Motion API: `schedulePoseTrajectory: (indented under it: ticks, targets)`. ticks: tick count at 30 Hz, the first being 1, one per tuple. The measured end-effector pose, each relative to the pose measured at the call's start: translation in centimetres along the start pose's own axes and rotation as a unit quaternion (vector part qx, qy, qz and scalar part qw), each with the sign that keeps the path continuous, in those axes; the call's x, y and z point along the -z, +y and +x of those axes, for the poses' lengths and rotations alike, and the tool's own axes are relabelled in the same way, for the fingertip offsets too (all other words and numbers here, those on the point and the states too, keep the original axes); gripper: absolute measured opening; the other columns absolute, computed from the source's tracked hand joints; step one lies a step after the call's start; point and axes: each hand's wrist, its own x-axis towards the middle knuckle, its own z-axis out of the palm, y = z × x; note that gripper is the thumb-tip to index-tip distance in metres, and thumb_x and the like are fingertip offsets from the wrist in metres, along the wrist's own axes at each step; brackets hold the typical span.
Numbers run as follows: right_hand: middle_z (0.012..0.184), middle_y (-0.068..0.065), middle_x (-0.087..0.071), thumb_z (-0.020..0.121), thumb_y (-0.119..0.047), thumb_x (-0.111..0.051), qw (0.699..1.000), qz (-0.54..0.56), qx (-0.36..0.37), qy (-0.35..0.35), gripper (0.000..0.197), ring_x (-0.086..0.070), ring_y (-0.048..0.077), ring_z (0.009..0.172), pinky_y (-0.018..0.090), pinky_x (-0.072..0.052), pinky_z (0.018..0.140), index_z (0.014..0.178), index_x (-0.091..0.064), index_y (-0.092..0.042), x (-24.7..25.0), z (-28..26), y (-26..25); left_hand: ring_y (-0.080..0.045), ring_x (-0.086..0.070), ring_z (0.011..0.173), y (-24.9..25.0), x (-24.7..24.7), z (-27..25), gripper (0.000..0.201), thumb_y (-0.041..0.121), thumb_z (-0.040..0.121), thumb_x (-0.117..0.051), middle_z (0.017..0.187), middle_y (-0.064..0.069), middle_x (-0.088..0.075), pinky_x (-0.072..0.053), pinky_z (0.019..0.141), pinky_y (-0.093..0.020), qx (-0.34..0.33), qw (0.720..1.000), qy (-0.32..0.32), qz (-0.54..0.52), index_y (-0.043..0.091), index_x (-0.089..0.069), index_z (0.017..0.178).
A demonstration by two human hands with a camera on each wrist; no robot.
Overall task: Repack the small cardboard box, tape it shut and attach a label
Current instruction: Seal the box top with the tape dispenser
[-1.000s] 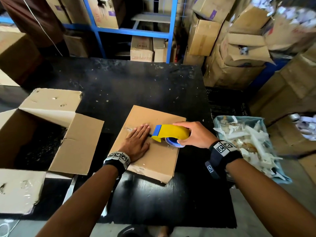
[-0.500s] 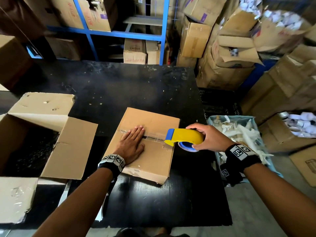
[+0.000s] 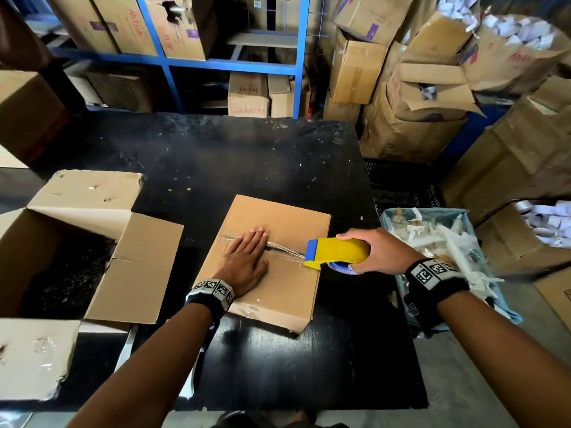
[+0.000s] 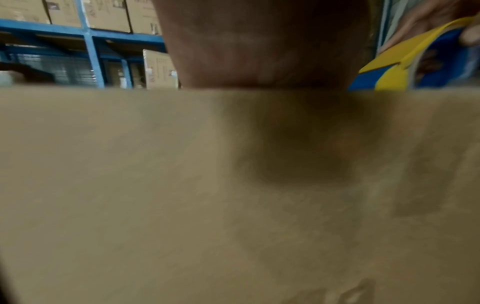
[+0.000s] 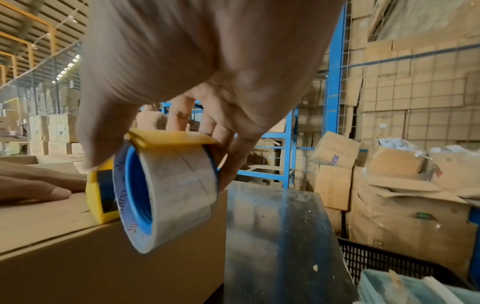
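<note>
Taping step: sealing appeared to be under way on the small cardboard box [image 3: 272,257], which lay closed on the black counter [image 3: 247,156], directly ahead of the person.
Tape: a clear strip [image 3: 278,247] ran along the centre seam, left to right.
Left hand [image 3: 244,261]: fingers straight, palm pressed flat on the lid over the strip's left part.
Right hand [image 3: 375,253]: fingers clenched around the yellow tape dispenser [image 3: 336,250], its blue edge at the box's right rim.
Key relation: the seam's long axis pointed toward the dispenser, so the right hand was the nearer one to carry tape over that rim; the roll [image 5: 168,197] already hung past the edge.
Label: none visible on the box.
Surroundings: an open larger carton [image 3: 77,242] sat left; a bin of plastic scraps [image 3: 438,242] sat right.
Writing: cartons on the blue shelving [image 3: 234,64] carried red print too small to read reliably.
</note>
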Motion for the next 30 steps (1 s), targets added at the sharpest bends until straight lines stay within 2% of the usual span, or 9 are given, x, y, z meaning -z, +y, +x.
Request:
schedulePoseTrajectory:
  ticks: [4,7,10,12,14,15,18,24,30]
  targets:
    - [0.121,-0.014,-0.066,0.072,-0.059,-0.084,1.000,-0.012,0.007,0.012,0.070,-0.063,0.005,0.102,0.022,-0.049,0.088,0.131,-0.062,-0.028,-0.1,0.5,-1.0,-0.028,0.009,0.153,2.3,-0.1,0.3,0.070,0.053,0.099,-0.011,0.166,-0.007,0.008,0.003,0.124,-0.046,0.018,1.000,-0.009,-0.002,0.018,0.000,0.159]
    - [0.104,-0.014,-0.068,0.081,-0.049,-0.081,0.999,-0.006,-0.004,0.045,0.041,-0.066,0.009,0.089,0.023,-0.050,0.078,0.112,-0.067,-0.025,-0.7,1.1,-1.6,-0.031,0.006,0.153,4.5,-0.5,0.8,0.074,0.051,0.099,-0.010,0.166,-0.013,0.005,0.004,0.123,-0.047,0.031,0.999,-0.015,0.008,0.008,-0.003,0.158]
    - [0.101,-0.008,-0.071,0.084,-0.035,-0.079,0.998,-0.001,-0.017,0.057,0.028,-0.066,0.012,0.087,0.025,-0.047,0.077,0.108,-0.068,-0.025,-1.4,1.8,-1.9,-0.032,-0.001,0.153,6.5,-0.6,1.2,0.070,0.045,0.100,-0.010,0.166,-0.015,-0.004,-0.002,0.124,-0.048,-0.032,0.999,-0.011,0.016,0.004,-0.011,0.157]
    - [0.108,-0.007,-0.074,0.085,-0.028,-0.077,0.998,-0.005,-0.011,0.059,0.032,-0.066,0.008,0.092,0.016,-0.045,0.083,0.116,-0.073,-0.025,-1.7,2.1,-2.3,-0.031,-0.004,0.153,7.7,-0.9,1.3,0.068,0.043,0.102,-0.011,0.165,-0.016,-0.008,-0.007,0.124,-0.049,-0.062,0.998,-0.010,0.024,0.003,-0.013,0.157]
    - [0.115,-0.005,-0.074,0.085,-0.028,-0.079,0.997,-0.024,-0.012,0.066,0.038,-0.066,0.006,0.099,0.006,-0.041,0.086,0.122,-0.075,-0.021,-2.0,2.1,-2.9,-0.031,-0.003,0.154,8.4,-1.4,1.4,0.068,0.045,0.102,-0.011,0.165,-0.016,-0.007,-0.010,0.123,-0.050,-0.048,0.999,-0.012,0.021,0.004,-0.011,0.157]
    - [0.117,-0.004,-0.075,0.083,-0.034,-0.081,0.997,-0.031,-0.015,0.071,0.041,-0.068,0.008,0.102,0.009,-0.043,0.089,0.122,-0.076,-0.022,-2.2,2.1,-3.1,-0.031,-0.002,0.154,8.5,-1.6,1.4,0.068,0.046,0.102,-0.011,0.166,-0.015,-0.006,-0.010,0.123,-0.050,-0.041,0.999,-0.015,0.018,0.006,-0.010,0.158]
    - [0.121,-0.007,-0.074,0.070,-0.060,-0.079,0.996,-0.024,-0.055,0.072,0.058,-0.069,0.013,0.112,0.030,-0.053,0.097,0.121,-0.075,-0.033,-2.9,2.1,-3.4,-0.029,-0.002,0.154,8.4,-1.9,1.5,0.068,0.049,0.102,-0.013,0.167,-0.011,-0.005,-0.011,0.123,-0.050,-0.030,0.999,-0.016,0.009,0.011,-0.010,0.158]
    - [0.125,-0.009,-0.073,0.070,-0.056,-0.083,0.994,-0.005,-0.077,0.073,0.060,-0.066,0.009,0.116,0.028,-0.051,0.100,0.126,-0.071,-0.038,-2.2,1.0,-3.0,-0.025,-0.005,0.154,8.1,-2.1,1.5,0.069,0.051,0.100,-0.015,0.167,-0.008,-0.006,-0.014,0.123,-0.047,-0.025,1.000,-0.009,0.003,0.015,-0.011,0.159]
    - [0.110,-0.015,-0.074,0.071,-0.051,-0.086,0.989,0.031,-0.114,0.087,0.052,-0.068,0.000,0.098,0.025,-0.055,0.088,0.119,-0.075,-0.038,0.8,-3.4,0.9,-0.022,0.001,0.154,8.3,-1.8,1.3,0.069,0.053,0.100,-0.011,0.167,-0.005,0.001,-0.011,0.124,-0.046,-0.022,1.000,-0.003,-0.001,0.018,-0.005,0.159]
